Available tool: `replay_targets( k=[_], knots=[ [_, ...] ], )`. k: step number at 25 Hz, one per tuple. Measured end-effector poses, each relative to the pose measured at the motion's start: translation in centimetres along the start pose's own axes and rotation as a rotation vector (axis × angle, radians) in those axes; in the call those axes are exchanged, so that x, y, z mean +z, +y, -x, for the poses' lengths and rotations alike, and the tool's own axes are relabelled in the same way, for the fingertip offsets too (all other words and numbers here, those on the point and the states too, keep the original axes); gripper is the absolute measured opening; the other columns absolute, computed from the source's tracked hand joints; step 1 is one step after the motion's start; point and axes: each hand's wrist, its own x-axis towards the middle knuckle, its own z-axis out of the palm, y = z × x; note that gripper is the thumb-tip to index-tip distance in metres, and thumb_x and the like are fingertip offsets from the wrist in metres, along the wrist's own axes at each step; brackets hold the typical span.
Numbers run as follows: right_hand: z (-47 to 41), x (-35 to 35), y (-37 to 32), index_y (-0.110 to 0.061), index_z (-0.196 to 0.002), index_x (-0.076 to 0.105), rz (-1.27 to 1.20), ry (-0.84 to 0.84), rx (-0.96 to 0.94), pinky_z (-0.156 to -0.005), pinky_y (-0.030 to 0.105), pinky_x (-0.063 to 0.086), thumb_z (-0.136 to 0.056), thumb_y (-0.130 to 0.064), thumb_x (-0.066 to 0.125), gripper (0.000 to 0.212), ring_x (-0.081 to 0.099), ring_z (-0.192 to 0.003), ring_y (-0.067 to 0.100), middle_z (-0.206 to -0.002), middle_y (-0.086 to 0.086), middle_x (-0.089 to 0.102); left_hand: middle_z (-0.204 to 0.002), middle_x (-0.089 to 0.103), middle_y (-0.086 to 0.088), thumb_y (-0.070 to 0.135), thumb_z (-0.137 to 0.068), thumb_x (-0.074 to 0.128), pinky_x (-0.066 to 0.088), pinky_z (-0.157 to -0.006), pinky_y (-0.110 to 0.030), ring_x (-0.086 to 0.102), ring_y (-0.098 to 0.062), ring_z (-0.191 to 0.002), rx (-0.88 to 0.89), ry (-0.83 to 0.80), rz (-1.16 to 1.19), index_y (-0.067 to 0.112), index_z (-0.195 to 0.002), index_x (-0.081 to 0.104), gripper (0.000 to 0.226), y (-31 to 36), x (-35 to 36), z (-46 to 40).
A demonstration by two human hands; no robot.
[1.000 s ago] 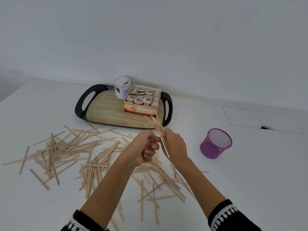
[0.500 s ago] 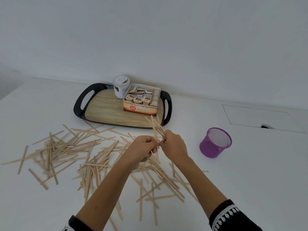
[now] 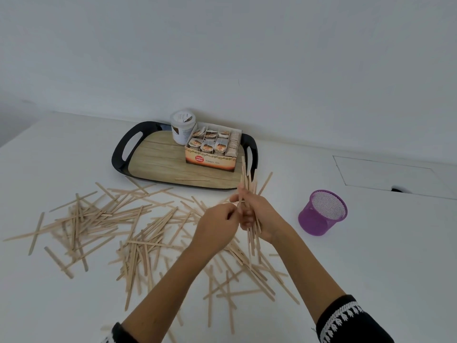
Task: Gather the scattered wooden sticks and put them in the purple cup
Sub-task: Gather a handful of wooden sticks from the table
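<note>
My right hand [image 3: 262, 219] grips a bundle of wooden sticks [image 3: 248, 179] almost upright above the table, their ends fanning out above and below the fist. My left hand [image 3: 218, 227] is right beside it, its fingertips pinching a stick at the bundle's left side. Many more scattered wooden sticks [image 3: 103, 219] lie on the white table to the left and beneath both hands. The purple cup [image 3: 322, 214], a mesh cup tilted toward me, stands to the right of my right hand with a gap between them. I see no sticks inside it.
A black tray [image 3: 123, 154] with a wood-look floor sits behind the sticks, holding a white jar [image 3: 182, 127], a tea-bag box [image 3: 212, 151] and one stray stick [image 3: 191, 179]. A cable hatch [image 3: 385, 174] is set in the table at the far right.
The bundle in my right hand has swung from leaning left to nearly upright and shifted slightly right. My left hand has come up against it and pinches a stick there.
</note>
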Motion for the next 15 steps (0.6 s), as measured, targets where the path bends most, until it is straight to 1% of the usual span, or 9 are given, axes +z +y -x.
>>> replay_targets(
  k=[3, 6, 9, 11, 13, 15],
  knots=[
    [0.0, 0.0, 0.6, -0.016, -0.068, 0.065, 0.004, 0.069, -0.079, -0.037, 0.019, 0.032, -0.082, -0.046, 0.066, 0.034, 0.034, -0.036, 0.008, -0.044, -0.002, 0.043, -0.061, 0.047, 0.005, 0.023, -0.096, 0.042, 0.027, -0.048, -0.024, 0.043, -0.008, -0.053, 0.08, 0.059, -0.176, 0.015, -0.069, 0.051, 0.03, 0.6, 0.9, 0.2],
    [-0.1, -0.5, 0.8, -0.018, -0.061, 0.058, -0.02, 0.086, -0.109, -0.039, 0.02, 0.031, -0.084, -0.045, 0.064, 0.037, 0.032, -0.037, 0.009, -0.043, -0.002, 0.041, -0.06, 0.052, 0.002, 0.031, -0.098, 0.04, 0.031, -0.048, -0.027, 0.048, -0.014, -0.054, 0.118, 0.072, -0.276, 0.012, -0.071, 0.055, 0.037, 0.5, 0.6, 0.6],
    [0.0, -1.3, 0.5, -0.017, -0.059, 0.055, -0.05, 0.067, -0.096, -0.04, 0.02, 0.03, -0.081, -0.049, 0.065, 0.04, 0.028, -0.038, 0.009, -0.041, -0.005, 0.031, -0.058, 0.056, 0.0, 0.034, -0.098, 0.042, 0.04, -0.051, -0.031, 0.051, -0.016, -0.052, 0.134, 0.192, -0.211, 0.013, -0.076, 0.061, 0.036, 0.6, -1.3, 0.2],
    [0.2, -1.8, 0.2, -0.016, -0.06, 0.055, -0.066, 0.016, -0.082, -0.04, 0.02, 0.031, -0.078, -0.053, 0.066, 0.042, 0.029, -0.038, 0.009, -0.041, -0.006, 0.029, -0.063, 0.06, 0.001, 0.033, -0.097, 0.045, 0.044, -0.055, -0.031, 0.054, -0.014, -0.057, 0.105, 0.242, -0.129, 0.016, -0.081, 0.063, 0.029, 0.2, -2.7, -0.6],
    [0.2, -2.1, 0.1, -0.017, -0.062, 0.055, -0.091, -0.014, -0.083, -0.041, 0.02, 0.032, -0.079, -0.054, 0.065, 0.042, 0.03, -0.04, 0.008, -0.043, -0.006, 0.029, -0.075, 0.063, 0.002, 0.034, -0.097, 0.045, 0.047, -0.064, -0.03, 0.058, -0.013, -0.069, 0.052, 0.165, -0.038, 0.02, -0.09, 0.063, 0.024, -0.6, -3.1, -1.3],
    [0.1, -2.1, 0.0, -0.017, -0.062, 0.055, -0.107, 0.001, -0.088, -0.042, 0.02, 0.032, -0.08, -0.053, 0.063, 0.041, 0.032, -0.042, 0.008, -0.046, -0.005, 0.031, -0.09, 0.063, 0.003, 0.037, -0.098, 0.042, 0.048, -0.071, -0.028, 0.059, -0.012, -0.082, -0.022, 0.028, 0.088, 0.022, -0.101, 0.06, 0.024, -1.3, -2.1, -1.4]
  ],
)
